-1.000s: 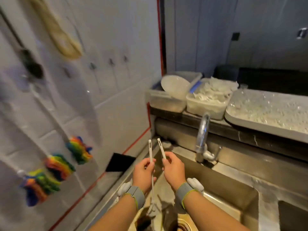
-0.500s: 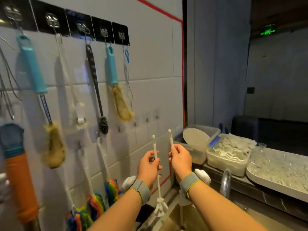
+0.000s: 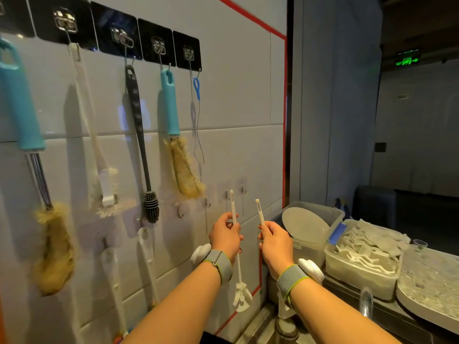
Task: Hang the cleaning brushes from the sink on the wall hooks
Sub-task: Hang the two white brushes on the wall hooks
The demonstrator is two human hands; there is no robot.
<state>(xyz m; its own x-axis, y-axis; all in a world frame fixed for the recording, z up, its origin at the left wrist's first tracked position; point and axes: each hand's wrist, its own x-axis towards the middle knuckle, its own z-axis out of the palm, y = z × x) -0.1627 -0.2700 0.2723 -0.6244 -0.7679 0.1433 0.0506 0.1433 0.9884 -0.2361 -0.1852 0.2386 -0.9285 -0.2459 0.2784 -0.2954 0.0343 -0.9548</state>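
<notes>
My left hand [image 3: 225, 235] is closed around a slim white plastic brush [image 3: 236, 244], gripped high on the stem so its slotted tip points up toward the wall and its small white bristle head [image 3: 241, 295] dangles below my wrist. My right hand [image 3: 275, 238] is pinched on a second slim white brush handle [image 3: 260, 214], also slotted end up; its head is hidden behind my hand and wrist. The two hands are apart, side by side, each holding its own brush just in front of the lower row of small clear-backed metal hooks [image 3: 207, 201] on the white tiled wall [image 3: 238, 100].

Neither brush is hung yet. I judge the free hooks in that lower row to be where they go: each slot must be slipped over a hook tip. Higher up, the row of hooks on black square pads [image 3: 186, 51] looks full, carrying a teal-handled bottle brush [image 3: 171, 112], a black-handled brush [image 3: 139, 135] and others. To the right, clear plastic tubs [image 3: 362, 266] sit on the counter [image 3: 387, 316]. I cannot see into the sink, so whether more brushes wait there I cannot tell.
</notes>
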